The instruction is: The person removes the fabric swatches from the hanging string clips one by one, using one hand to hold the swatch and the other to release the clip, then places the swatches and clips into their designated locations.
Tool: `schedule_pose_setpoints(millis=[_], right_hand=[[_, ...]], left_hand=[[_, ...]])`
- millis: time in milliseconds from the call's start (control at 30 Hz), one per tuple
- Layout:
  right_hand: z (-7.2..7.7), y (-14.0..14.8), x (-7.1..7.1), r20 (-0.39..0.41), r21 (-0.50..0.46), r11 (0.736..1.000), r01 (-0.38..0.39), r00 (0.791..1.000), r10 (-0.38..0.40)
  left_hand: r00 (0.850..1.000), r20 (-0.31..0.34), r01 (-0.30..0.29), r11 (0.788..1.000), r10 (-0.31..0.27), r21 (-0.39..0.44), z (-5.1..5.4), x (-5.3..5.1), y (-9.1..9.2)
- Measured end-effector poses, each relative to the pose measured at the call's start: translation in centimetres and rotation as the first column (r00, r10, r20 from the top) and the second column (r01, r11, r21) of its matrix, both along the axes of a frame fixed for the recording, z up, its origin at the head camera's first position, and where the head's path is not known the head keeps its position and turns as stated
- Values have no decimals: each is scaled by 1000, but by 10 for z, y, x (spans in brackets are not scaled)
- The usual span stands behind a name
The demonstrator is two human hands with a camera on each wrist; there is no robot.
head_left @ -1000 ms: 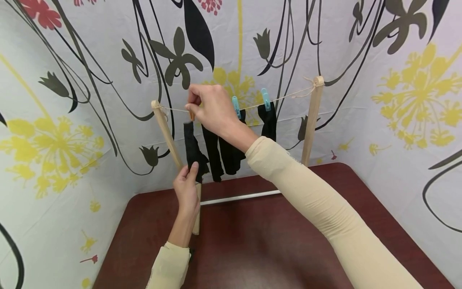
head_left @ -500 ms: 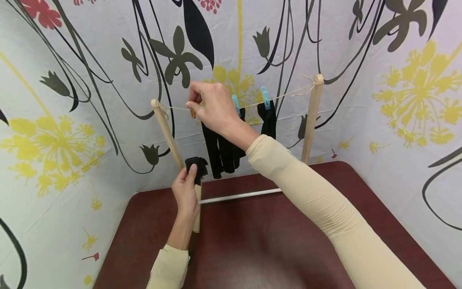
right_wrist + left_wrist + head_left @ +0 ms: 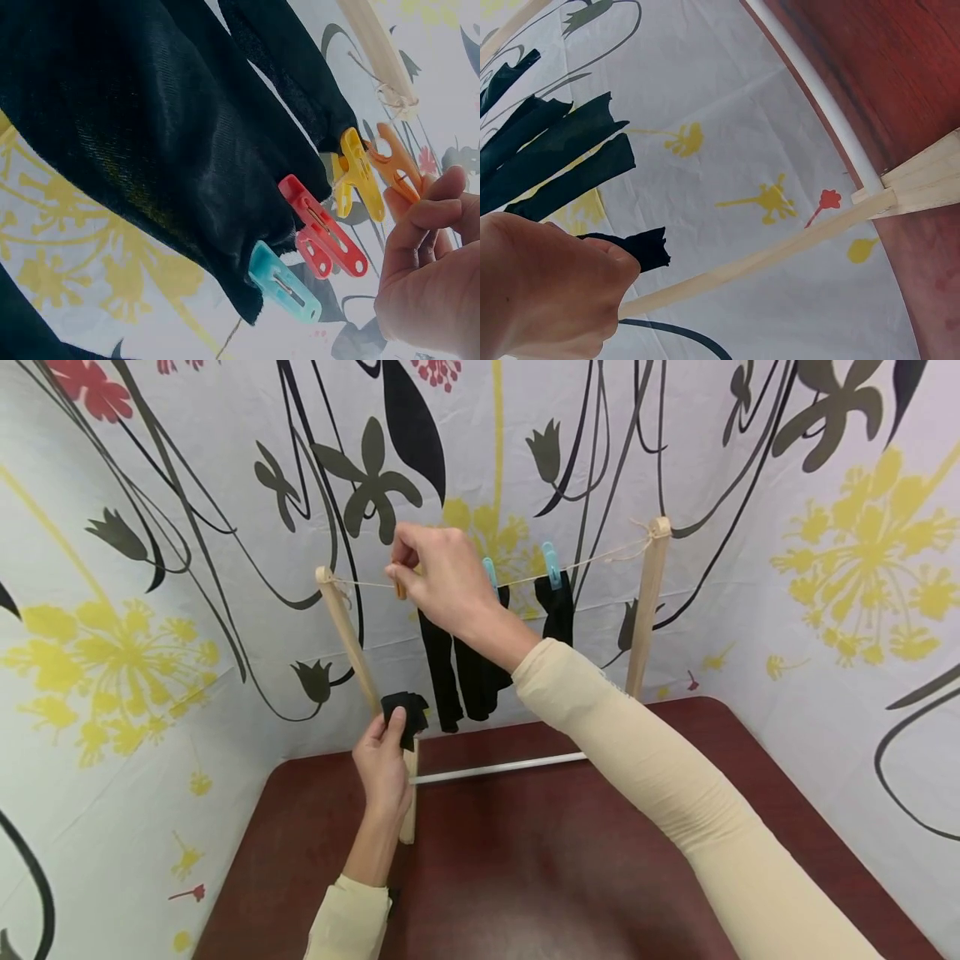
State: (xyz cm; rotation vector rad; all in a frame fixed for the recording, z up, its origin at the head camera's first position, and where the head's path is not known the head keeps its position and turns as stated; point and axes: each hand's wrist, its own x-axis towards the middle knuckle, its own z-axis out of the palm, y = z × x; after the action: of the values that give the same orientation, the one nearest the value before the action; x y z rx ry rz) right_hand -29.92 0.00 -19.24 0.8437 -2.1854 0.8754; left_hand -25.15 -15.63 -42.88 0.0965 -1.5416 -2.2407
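Observation:
In the head view my left hand (image 3: 382, 768) pinches a small, narrow piece of black cloth (image 3: 405, 718) between thumb and fingers, low beside the left wooden post. The cloth's loose end (image 3: 652, 247) pokes out past the knuckles in the left wrist view. Up at the string line, my right hand (image 3: 450, 581) pinches an orange clothespin (image 3: 396, 161); whether its jaws grip the string cannot be told. Several black cloths (image 3: 442, 672) hang from the line to the right, held by yellow (image 3: 362, 176), red (image 3: 324, 225) and light-blue clothespins (image 3: 285, 283).
Two wooden posts, left (image 3: 345, 639) and right (image 3: 647, 610), carry the string line (image 3: 600, 558). A white rod (image 3: 495, 769) runs low between them. Everything stands on a dark red table (image 3: 510, 860), with flower-printed fabric (image 3: 187, 568) behind and at the sides.
The black cloth, earlier stretched up toward the orange clothespin, has dropped away from it and now flops folded in my left hand. My right hand stays at the line.

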Motion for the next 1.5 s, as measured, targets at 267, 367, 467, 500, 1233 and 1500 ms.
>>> schedule_pose_setpoints(millis=[267,367,467,500,1233,1500], right_hand=[[6,2,10,-102,2,1000,-20,995,21],[7,4,13,-99,9,1000,-22,995,23],[6,8,15,-97,14,1000,-21,995,22],[6,9,16,-95,13,1000,-19,995,20],[-42,53,43,8,104,994,-22,1000,22],[-69,87,49,-46,241,967,-87,994,101]], left_hand=[[998,37,-44,999,44,-12,-7,3,-7],[998,47,-45,999,45,-12,-10,2,-7],[998,51,-48,999,48,-11,-12,2,-8],[998,51,-48,999,48,-9,-12,3,-8],[995,76,-70,997,67,31,-34,15,-29],[990,116,-73,997,75,-16,-45,21,-50]])
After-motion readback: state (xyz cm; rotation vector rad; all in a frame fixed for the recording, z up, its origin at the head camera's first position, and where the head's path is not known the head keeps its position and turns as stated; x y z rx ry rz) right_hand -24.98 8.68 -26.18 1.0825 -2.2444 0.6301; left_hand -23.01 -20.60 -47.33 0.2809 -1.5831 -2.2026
